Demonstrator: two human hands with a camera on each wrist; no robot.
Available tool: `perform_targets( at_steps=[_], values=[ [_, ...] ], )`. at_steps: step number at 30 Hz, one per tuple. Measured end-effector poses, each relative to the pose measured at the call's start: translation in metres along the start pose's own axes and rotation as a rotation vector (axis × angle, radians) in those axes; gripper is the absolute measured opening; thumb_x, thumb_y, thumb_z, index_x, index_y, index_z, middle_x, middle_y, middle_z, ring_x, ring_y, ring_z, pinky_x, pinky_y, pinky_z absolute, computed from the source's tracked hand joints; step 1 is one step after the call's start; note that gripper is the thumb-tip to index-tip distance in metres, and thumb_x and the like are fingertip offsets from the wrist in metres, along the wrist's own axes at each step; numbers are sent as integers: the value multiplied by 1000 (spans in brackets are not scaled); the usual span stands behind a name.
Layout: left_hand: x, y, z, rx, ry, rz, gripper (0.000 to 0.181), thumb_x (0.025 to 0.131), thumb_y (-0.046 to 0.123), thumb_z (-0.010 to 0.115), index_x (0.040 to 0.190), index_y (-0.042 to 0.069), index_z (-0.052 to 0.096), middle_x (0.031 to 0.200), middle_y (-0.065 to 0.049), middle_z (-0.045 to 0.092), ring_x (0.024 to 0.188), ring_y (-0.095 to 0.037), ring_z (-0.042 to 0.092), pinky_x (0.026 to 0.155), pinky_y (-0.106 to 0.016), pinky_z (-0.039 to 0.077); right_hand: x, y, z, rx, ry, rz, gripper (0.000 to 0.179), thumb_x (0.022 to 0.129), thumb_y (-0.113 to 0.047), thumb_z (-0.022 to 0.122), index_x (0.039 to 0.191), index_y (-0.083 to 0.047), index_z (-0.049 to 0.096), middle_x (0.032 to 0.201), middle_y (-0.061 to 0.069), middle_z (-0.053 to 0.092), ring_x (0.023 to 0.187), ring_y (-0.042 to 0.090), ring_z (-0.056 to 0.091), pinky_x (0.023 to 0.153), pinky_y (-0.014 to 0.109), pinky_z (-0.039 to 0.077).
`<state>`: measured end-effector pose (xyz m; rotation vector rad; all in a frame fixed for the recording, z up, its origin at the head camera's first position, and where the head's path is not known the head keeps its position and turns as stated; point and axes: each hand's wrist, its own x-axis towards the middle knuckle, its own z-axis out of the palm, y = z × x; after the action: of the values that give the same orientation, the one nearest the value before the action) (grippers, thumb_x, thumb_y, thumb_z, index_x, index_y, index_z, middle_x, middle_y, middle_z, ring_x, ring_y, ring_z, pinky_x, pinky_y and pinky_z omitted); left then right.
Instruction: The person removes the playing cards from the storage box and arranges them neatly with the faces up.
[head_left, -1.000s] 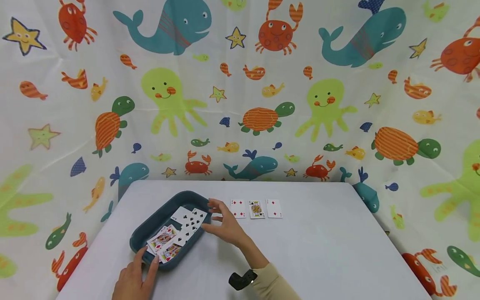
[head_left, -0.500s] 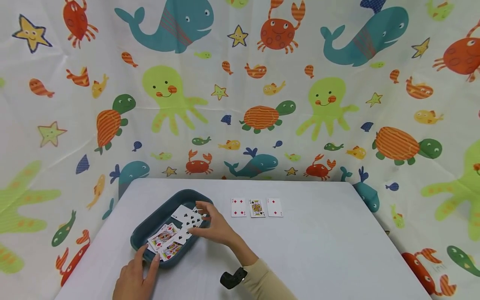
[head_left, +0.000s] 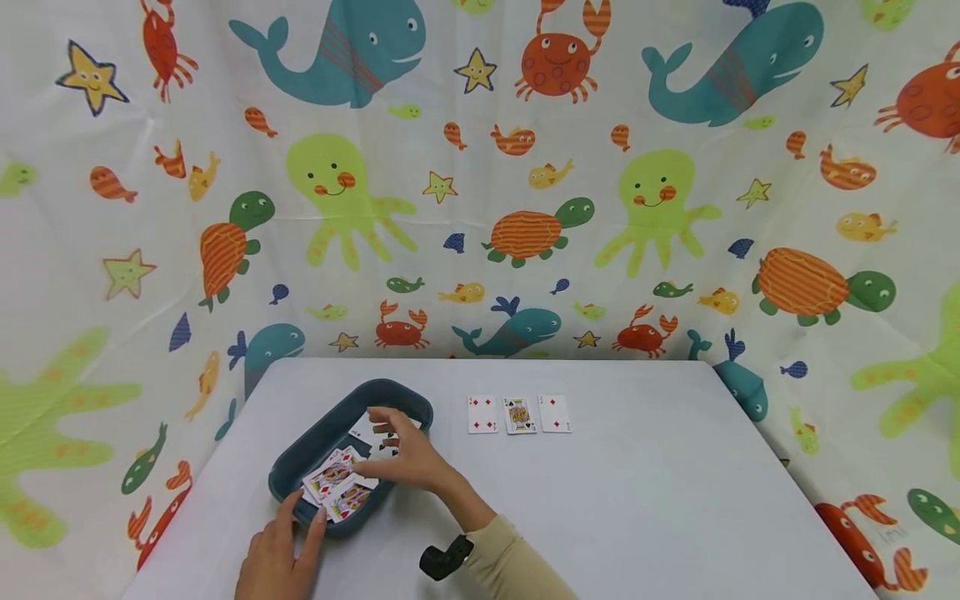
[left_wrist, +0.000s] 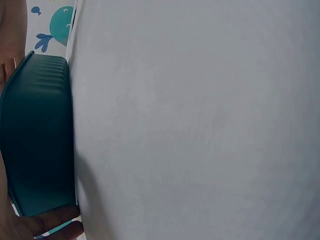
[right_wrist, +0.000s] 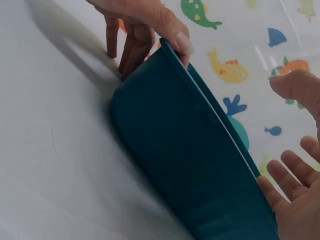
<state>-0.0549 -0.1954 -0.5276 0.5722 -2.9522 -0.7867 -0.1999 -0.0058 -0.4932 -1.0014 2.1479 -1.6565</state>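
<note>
A dark teal tray (head_left: 318, 427) stands at an angle on the left of the table, holding several loose playing cards (head_left: 332, 475), face cards at its near end. My left hand (head_left: 279, 557) holds that near end; in the right wrist view the left thumb hooks over the rim of the tray (right_wrist: 185, 150) with fingers outside. Above the cards hovers my right hand (head_left: 412, 460), thumb and fingers spread apart, nothing seen between them. It hides part of the black-suited cards at the far end. In the right wrist view the right hand (right_wrist: 300, 195) is beside the rim.
To the tray's right, a row lies face up on the white table (head_left: 637, 492): a diamond card (head_left: 482, 415), a face card (head_left: 521, 416) and another diamond card (head_left: 555, 414). A sea-animal curtain (head_left: 450, 217) hangs behind the table. A black band (head_left: 446, 560) circles the right wrist.
My right hand has moved left from the tray's far right rim to over the cards inside. The left hand stays at the near end, and the row of cards lies as before.
</note>
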Motion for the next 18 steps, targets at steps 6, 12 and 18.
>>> perform_targets(
  at_steps=[6,12,18],
  values=[
    [2,1,0,2,-12,-3,78,105,60,39,149,-3,31,133,-41,51,112,-55,54,94,-68,43,6,-3,11,-63,-32,-3,77,87,-25,82,153,-15,43,151,-1,49,135,18,52,108,35,46],
    [3,0,0,15,-23,-11,78,105,60,38,149,-3,30,133,-42,51,113,-56,53,94,-69,43,18,-5,22,-150,-65,18,74,87,-30,82,150,-15,46,149,-3,50,133,14,53,103,32,49],
    [3,0,0,18,-30,-14,78,105,61,38,149,-3,29,132,-42,50,114,-58,52,94,-70,43,25,-6,32,-240,-74,62,76,85,-32,85,150,-17,49,145,1,51,131,16,53,97,25,49]
  ],
)
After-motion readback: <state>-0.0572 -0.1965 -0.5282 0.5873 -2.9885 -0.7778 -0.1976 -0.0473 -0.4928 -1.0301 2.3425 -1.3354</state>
